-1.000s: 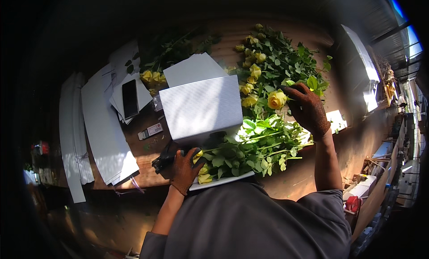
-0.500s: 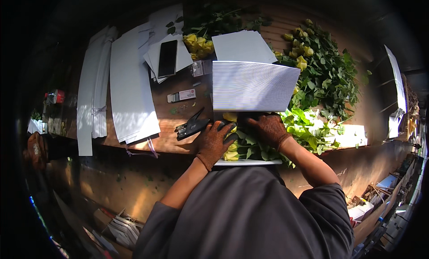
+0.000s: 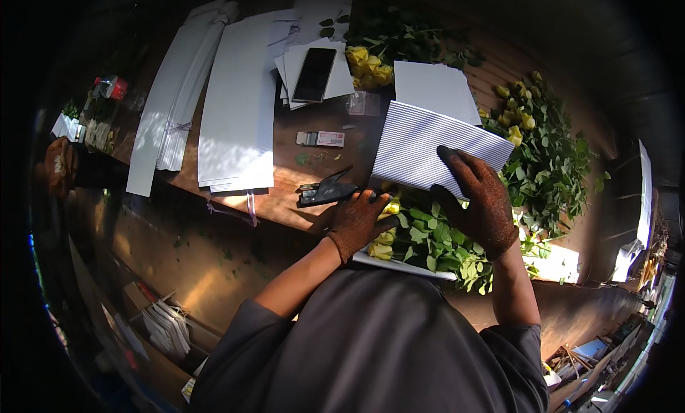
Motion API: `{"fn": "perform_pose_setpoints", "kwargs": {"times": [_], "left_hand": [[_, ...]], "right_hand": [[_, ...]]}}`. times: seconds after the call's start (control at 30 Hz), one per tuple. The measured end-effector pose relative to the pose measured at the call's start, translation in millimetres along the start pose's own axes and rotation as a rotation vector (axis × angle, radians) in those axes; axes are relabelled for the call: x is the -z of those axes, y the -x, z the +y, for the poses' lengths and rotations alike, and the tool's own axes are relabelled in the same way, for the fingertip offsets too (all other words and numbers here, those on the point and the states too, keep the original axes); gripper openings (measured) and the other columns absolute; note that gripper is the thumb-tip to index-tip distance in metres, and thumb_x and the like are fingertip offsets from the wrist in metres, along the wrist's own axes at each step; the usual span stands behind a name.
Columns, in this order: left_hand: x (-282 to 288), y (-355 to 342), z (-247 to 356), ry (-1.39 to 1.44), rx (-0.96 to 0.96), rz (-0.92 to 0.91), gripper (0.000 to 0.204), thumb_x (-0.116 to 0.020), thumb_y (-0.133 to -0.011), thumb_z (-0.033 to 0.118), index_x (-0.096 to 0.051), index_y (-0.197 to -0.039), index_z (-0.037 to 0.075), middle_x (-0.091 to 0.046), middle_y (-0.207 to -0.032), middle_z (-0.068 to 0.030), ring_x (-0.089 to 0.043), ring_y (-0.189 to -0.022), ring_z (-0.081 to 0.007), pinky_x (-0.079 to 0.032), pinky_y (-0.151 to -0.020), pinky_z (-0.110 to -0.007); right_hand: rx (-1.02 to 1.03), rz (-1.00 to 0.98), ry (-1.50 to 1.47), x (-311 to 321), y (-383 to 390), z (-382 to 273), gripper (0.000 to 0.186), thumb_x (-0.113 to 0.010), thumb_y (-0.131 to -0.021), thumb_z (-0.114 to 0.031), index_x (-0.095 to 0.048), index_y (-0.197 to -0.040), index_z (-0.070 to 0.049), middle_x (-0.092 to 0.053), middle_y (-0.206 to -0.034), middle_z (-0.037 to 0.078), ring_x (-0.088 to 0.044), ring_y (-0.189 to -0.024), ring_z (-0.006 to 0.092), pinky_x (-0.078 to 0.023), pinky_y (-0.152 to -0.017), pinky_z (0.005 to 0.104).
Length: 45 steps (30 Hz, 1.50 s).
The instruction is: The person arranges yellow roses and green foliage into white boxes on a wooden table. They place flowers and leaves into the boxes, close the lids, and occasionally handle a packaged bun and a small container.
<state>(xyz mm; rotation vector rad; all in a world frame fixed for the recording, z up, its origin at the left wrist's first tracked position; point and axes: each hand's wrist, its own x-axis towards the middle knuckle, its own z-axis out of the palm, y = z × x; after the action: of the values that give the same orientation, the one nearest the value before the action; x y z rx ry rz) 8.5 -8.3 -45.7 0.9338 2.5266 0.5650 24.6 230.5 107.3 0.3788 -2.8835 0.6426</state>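
Near 2 hands (image 3: 359, 222) (image 3: 482, 202), grip hard to tell, yellow roses (image 3: 430, 236) lie crosswise, blooms (image 3: 382, 250) pointing left.

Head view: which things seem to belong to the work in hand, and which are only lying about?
Likely in the work:
Yellow roses, by the left hand
Ridged white sheet, at the right hand
Black hand tool, beside the left hand

Probably just lying about:
Phone, on white cards
Clear packet
Red object, far left
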Motion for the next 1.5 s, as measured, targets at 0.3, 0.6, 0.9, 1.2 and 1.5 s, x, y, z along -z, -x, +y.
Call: {"fn": "perform_pose_setpoints", "kwargs": {"times": [0.3, 0.6, 0.9, 1.2, 1.5], "left_hand": [[-19.5, -8.1, -18.3, 0.022, -0.239, 0.298, 0.061, -0.070, -0.081, 0.039, -0.055, -0.131, 0.008, -0.050, -0.128, -0.0187, -0.048, -0.116, -0.0367, -0.042, -0.098, -0.045], [-59.2, -14.5, -56.2, 0.301, 0.053, 0.281, 0.057, -0.066, -0.088, 0.025, -0.045, -0.134, 0.000, -0.044, -0.136, -0.0236, -0.042, -0.129, -0.0364, -0.040, -0.106, -0.045], [60.6, 6.2, 25.6, -0.129, -0.317, 0.000, 0.067, -0.079, -0.076, 0.041, -0.057, -0.133, 0.013, -0.042, -0.145, -0.0165, -0.036, -0.138, -0.0384, -0.038, -0.107, -0.052], [42.3, 4.6, 52.6, -0.233, -0.245, -0.212, 0.065, -0.081, -0.069, 0.046, -0.061, -0.130, 0.031, -0.044, -0.143, -0.0101, -0.033, -0.137, -0.0397, -0.037, -0.105, -0.055], [42.7, 1.7, 49.0, -0.211, -0.252, -0.198, 0.068, -0.083, -0.066, 0.046, -0.061, -0.129, 0.033, -0.047, -0.141, -0.0082, -0.036, -0.136, -0.0387, -0.037, -0.108, -0.053]], "right_hand": [[-0.092, -0.772, -0.732, 71.1, -13.8, 27.6, 0.035, -0.052, -0.101, -0.031, -0.066, -0.118, -0.005, -0.071, -0.095, 0.015, -0.069, -0.084, 0.0279, -0.054, -0.077, 0.0367], [-0.135, -0.540, 0.051, -62.3, 63.9, -10.6, 0.068, -0.061, -0.087, -0.054, -0.049, -0.139, -0.011, -0.042, -0.148, 0.018, -0.060, -0.110, 0.0386, -0.052, -0.088, 0.0497], [-0.224, -0.537, 0.088, -81.1, 81.1, -14.5, 0.073, -0.067, -0.084, -0.047, -0.046, -0.140, -0.005, -0.037, -0.150, 0.020, -0.051, -0.121, 0.0358, -0.047, -0.090, 0.0491], [-0.502, -0.270, -0.774, 16.9, 20.2, 142.0, 0.035, -0.060, -0.094, -0.033, -0.069, -0.102, 0.000, -0.071, -0.081, 0.008, -0.065, -0.070, 0.0151, -0.054, -0.067, 0.0325], [-0.707, -0.351, 0.281, -23.7, 70.3, 301.8, 0.052, -0.070, -0.078, -0.024, -0.057, -0.126, -0.013, -0.061, -0.126, 0.017, -0.059, -0.117, 0.0365, -0.048, -0.094, 0.0495]]}}
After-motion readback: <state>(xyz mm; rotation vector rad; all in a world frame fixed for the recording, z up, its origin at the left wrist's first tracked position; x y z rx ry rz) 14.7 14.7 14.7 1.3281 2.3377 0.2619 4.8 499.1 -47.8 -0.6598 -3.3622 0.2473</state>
